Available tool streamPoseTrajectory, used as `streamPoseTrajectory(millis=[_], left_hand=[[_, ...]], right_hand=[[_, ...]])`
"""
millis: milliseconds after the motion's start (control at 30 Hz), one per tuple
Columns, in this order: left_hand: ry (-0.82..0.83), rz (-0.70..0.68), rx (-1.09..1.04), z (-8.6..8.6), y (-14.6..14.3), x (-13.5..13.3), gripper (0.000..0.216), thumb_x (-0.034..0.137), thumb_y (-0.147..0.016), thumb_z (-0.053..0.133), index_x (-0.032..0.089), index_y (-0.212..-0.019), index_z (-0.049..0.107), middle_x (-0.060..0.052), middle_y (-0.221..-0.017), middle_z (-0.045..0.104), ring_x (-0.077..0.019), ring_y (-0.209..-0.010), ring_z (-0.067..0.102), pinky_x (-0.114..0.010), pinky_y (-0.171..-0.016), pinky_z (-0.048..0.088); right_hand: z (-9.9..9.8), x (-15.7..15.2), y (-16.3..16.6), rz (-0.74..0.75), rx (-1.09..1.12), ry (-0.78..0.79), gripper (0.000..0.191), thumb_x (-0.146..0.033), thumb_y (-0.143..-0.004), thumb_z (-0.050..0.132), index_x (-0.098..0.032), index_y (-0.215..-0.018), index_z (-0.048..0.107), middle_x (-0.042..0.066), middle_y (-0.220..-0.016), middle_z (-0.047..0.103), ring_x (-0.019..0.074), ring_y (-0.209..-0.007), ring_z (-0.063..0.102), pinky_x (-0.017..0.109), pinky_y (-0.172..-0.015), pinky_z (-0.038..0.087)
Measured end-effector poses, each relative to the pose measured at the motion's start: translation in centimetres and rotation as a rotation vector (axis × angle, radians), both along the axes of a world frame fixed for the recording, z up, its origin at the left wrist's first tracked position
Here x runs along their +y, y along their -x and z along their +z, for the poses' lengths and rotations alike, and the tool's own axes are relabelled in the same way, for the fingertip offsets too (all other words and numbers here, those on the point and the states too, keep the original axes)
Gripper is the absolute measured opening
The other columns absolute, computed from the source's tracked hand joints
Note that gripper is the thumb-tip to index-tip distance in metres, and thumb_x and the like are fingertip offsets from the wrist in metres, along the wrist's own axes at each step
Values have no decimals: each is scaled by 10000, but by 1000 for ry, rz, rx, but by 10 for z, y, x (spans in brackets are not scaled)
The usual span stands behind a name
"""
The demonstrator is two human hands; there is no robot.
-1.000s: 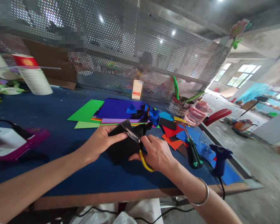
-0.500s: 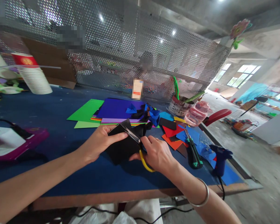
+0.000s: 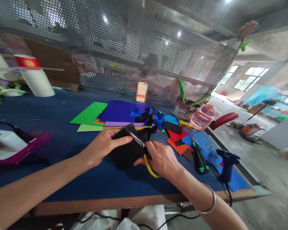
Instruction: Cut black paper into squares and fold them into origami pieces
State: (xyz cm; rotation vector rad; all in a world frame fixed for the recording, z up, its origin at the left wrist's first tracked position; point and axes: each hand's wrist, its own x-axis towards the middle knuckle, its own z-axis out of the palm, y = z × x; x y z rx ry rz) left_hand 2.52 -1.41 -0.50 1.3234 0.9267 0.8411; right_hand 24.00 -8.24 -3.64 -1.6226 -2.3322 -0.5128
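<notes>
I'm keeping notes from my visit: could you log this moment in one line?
left hand: holding black paper | right hand: gripping yellow-handled scissors, blades at paper | nearby: box cutter, glue gun

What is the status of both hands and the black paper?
Left hand holds black paper. Right hand grips scissors at the paper. Cutter lies farther right.

Yellow-handled scissors [image 3: 143,145], nearly closed, slant across tilted black paper [image 3: 124,154].
</notes>
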Motion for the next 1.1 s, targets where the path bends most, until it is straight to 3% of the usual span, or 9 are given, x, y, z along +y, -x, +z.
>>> streamPoseTrajectory(millis=[300,533,767,933,1100], left_hand=[[-25,-27,17,-4,1,1,432,592,-628,941,218,-830,861,-32,-815,836,-226,-743,690,-291,-707,508],[-365,72,131,-6,1,3,496,703,-804,782,236,-963,836,-47,-976,848,-301,-964,732,-329,-875,564],[-440,54,213,-11,2,10,496,666,-867,662,205,-973,810,-53,-925,835,-299,-912,731,-342,-822,574],[-459,37,250,-10,4,9,454,618,-875,644,198,-941,804,-52,-896,828,-291,-876,730,-328,-755,564],[-460,16,202,-8,4,6,421,593,-874,670,211,-977,813,-53,-993,853,-309,-978,754,-371,-905,592]], right_hand=[[-1,-1,0,2,4,38,663,-820,-957,641,-161,-928,708,65,-743,749,215,-635,732,297,-536,296],[0,0,0,-16,25,69,664,-820,-965,629,-160,-937,706,75,-767,760,211,-636,726,300,-534,285],[1,0,2,-33,21,69,613,-768,-972,677,-156,-941,710,68,-747,750,219,-645,736,299,-532,288],[2,-2,4,-54,50,61,695,-849,-867,729,-157,-932,720,71,-742,749,253,-658,760,304,-530,307],[3,-7,7,-60,84,33,780,-925,-748,762,-167,-925,713,56,-725,735,252,-638,751,300,-533,321]])
